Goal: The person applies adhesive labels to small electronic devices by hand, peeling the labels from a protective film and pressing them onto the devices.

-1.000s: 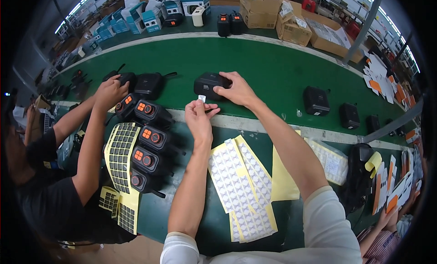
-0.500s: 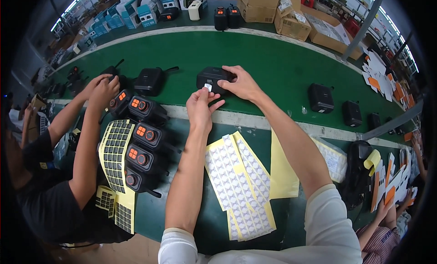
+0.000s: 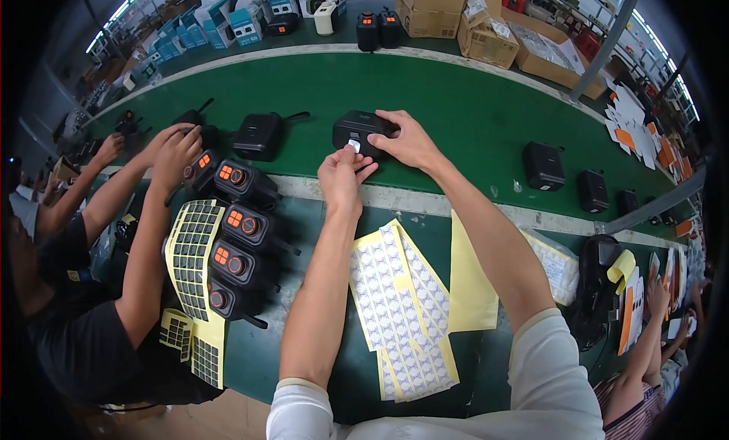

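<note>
My right hand (image 3: 405, 141) grips a black box-shaped device (image 3: 363, 124) from its right side, thumb on the near face and fingers over the top. At the lower near face of that device is a small white sticker (image 3: 354, 145). The fingertips of my left hand (image 3: 342, 178) are closed at the sticker, its other fingers loosely curled. Whether the sticker is fully stuck down, I cannot tell. Below my hands, between my forearms, lie overlapping sheets of white stickers (image 3: 386, 288) on yellow backing.
A green conveyor belt (image 3: 456, 98) carries more black devices, one with a strap (image 3: 260, 136) at left. Left of my arm stand several devices with orange buttons (image 3: 244, 221) beside a sheet of black stickers (image 3: 193, 250). A co-worker's hands (image 3: 176, 151) are close by. Cartons (image 3: 431, 11) line the far side.
The device and both my hands have shifted slightly right, as have the other devices on the belt. The sticker sheets by my left forearm moved a little right.
</note>
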### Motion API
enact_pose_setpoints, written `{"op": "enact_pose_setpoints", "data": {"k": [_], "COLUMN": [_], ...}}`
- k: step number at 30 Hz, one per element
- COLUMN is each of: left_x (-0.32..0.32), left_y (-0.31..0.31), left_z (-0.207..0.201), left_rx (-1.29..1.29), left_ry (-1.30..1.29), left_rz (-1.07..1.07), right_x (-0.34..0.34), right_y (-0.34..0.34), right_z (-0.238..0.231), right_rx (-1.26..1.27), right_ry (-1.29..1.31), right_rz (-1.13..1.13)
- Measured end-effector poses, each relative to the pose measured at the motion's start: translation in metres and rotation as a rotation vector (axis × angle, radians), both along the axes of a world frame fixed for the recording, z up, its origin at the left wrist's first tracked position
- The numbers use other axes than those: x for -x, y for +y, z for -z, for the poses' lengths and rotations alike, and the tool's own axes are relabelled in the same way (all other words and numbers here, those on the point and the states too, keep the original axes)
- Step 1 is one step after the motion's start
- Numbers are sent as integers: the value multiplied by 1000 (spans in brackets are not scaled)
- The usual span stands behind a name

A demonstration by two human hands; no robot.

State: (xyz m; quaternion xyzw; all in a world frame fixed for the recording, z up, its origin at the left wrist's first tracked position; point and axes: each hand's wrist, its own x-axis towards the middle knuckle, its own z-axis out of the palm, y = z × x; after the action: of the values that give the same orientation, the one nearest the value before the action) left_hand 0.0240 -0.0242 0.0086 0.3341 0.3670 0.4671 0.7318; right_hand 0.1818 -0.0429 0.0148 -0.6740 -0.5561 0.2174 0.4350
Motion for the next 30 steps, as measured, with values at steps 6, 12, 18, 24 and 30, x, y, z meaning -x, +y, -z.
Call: {"op": "enact_pose_setpoints", "data": {"k": [6, 12, 18, 24, 30], "left_x": [-6, -5, -2, 15, 46], "left_y": [-4, -5, 0, -4, -60], "left_z": [-6, -13, -20, -25, -48], "left_rx": [41, 40, -16, -139, -735], "left_ry": [79, 128, 270, 354, 740], "left_rz": [-19, 100, 279, 282, 148], "right_x": [-2, -9, -25, -34, -39], "right_y": [-7, -15, -21, -23, -33], "right_z": [-7, -9, -13, -19, -7], "right_rx": [33, 29, 52, 97, -58], "right_ry": [10, -21, 29, 172, -58], "right_rz": [-9, -10, -72, -130, -112]}}
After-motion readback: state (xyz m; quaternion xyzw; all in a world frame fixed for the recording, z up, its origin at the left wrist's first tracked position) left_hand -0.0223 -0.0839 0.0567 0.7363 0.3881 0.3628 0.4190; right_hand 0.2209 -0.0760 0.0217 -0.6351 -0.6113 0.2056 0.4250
